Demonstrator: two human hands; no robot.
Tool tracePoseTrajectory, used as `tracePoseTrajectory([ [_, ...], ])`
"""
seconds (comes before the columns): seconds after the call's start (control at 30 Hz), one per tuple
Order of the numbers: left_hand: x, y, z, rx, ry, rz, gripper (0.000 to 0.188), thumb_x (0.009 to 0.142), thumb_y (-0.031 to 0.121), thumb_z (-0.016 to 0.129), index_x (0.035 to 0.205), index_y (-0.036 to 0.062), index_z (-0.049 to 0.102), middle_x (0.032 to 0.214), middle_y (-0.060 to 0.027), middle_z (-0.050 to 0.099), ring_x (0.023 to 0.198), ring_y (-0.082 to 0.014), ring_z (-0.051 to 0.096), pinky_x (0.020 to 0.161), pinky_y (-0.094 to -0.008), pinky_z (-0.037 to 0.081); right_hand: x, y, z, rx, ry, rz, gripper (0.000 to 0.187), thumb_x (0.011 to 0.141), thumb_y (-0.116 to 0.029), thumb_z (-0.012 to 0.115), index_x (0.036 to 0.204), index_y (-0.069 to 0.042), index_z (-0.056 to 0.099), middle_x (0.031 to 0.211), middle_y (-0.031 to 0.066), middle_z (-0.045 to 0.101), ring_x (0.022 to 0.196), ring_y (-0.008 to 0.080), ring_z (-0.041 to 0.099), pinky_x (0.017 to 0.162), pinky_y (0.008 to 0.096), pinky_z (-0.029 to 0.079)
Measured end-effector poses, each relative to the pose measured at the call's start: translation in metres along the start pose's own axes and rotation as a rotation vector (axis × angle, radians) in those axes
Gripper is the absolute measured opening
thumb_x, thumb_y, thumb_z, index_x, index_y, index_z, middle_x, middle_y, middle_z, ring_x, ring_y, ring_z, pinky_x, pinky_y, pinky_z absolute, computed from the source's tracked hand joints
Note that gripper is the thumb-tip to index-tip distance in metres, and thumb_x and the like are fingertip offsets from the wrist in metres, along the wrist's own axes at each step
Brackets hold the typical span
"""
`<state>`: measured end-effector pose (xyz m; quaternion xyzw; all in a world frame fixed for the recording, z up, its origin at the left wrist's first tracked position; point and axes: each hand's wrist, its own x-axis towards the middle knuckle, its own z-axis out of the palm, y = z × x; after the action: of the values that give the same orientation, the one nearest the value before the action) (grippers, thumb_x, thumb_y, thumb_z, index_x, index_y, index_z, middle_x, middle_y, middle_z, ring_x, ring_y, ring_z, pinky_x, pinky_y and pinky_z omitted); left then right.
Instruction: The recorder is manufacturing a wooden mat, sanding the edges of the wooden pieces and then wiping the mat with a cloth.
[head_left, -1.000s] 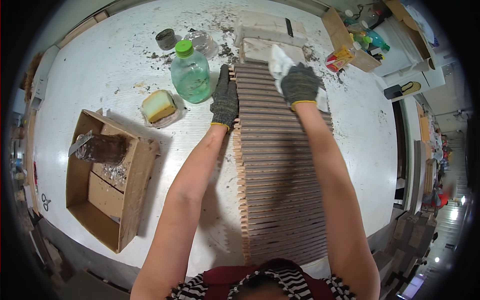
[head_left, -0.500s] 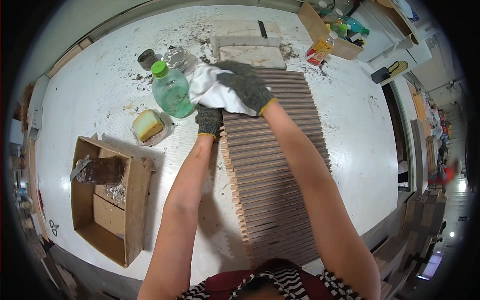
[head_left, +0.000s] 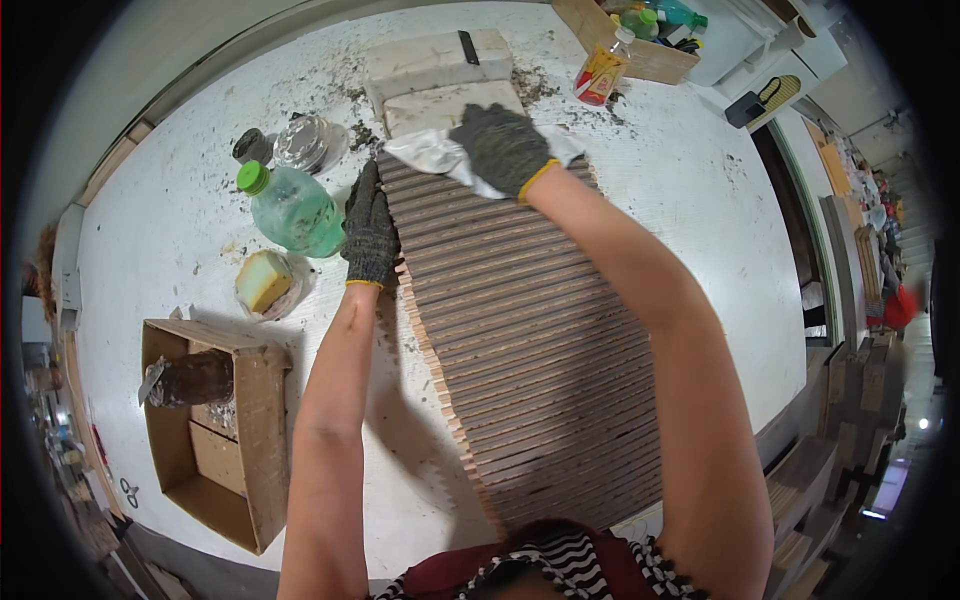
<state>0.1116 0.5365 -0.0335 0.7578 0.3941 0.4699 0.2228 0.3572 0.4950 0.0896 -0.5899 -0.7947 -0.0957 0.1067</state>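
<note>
A long row of dark-faced wooden strips (head_left: 530,330), packed side by side, stretches across the table in front of me. At its far end my right hand (head_left: 500,150), in a dark knit glove with a yellow cuff, presses down on a white cloth (head_left: 425,152). The cloth spreads out to both sides of the hand, whose grip on it is partly hidden. My left hand (head_left: 369,230), gloved alike, rests along the row's far left edge with its fingers stretched out. Two wrapped, pale blocks (head_left: 440,65) stand just beyond the strips, a small black bar on one.
Left of my left hand stand a green-capped bottle (head_left: 295,212), a clear round container (head_left: 302,142), a dark cup (head_left: 252,147) and a yellow sponge (head_left: 263,282). A cardboard box (head_left: 268,440) holds a brown jar (head_left: 195,378). A labelled bottle (head_left: 603,68) stands far right; dark crumbs lie scattered.
The right hand has swept the cloth from the row's left edge rightward across the far end, and the cloth has spread. My left hand has straightened along the edge. The view has shifted.
</note>
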Motion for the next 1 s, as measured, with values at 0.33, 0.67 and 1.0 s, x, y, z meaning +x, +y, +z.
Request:
tracePoseTrajectory([
  [0.33, 0.003, 0.006, 0.002, 0.016, -0.014, -0.097, 0.046, 0.103, 0.013, 0.042, 0.148, 0.0061, 0.047, 0.145, -0.0196, 0.054, 0.133, -0.0383, 0.05, 0.113, -0.0428, 0.038, -0.068, 0.114, -0.018, -0.275, -0.147, 0.304, 0.03, 0.087, -0.016, 0.058, 0.113, -0.015, 0.073, 0.115, 0.0184, 0.068, 0.104, 0.0359, 0.067, 0.09, 0.0456, 0.054],
  [0.67, -0.009, -0.022, 0.009, 0.073, -0.084, -0.167, 0.046, 0.098, 0.014, 0.052, 0.142, 0.003, 0.051, 0.139, -0.0212, 0.057, 0.128, -0.0398, 0.053, 0.11, -0.0441, 0.041, -0.008, -0.038, -0.024, 0.167, 0.48, -0.188, 0.024, 0.093, -0.03, 0.06, 0.107, -0.014, 0.071, 0.1, 0.0139, 0.068, 0.094, 0.0313, 0.067, 0.085, 0.0445, 0.054],
  [1.0, -0.005, -0.014, 0.004, 0.164, 0.005, 0.088, 0.046, 0.102, 0.012, 0.043, 0.147, 0.0036, 0.047, 0.146, -0.0216, 0.051, 0.134, -0.0396, 0.047, 0.114, -0.0451, 0.036, 0.0, 0.004, 0.016, -0.055, -0.031, 0.111, 0.023, 0.093, -0.023, 0.055, 0.103, -0.011, 0.072, 0.105, 0.0158, 0.067, 0.098, 0.0309, 0.066, 0.087, 0.0436, 0.053],
])
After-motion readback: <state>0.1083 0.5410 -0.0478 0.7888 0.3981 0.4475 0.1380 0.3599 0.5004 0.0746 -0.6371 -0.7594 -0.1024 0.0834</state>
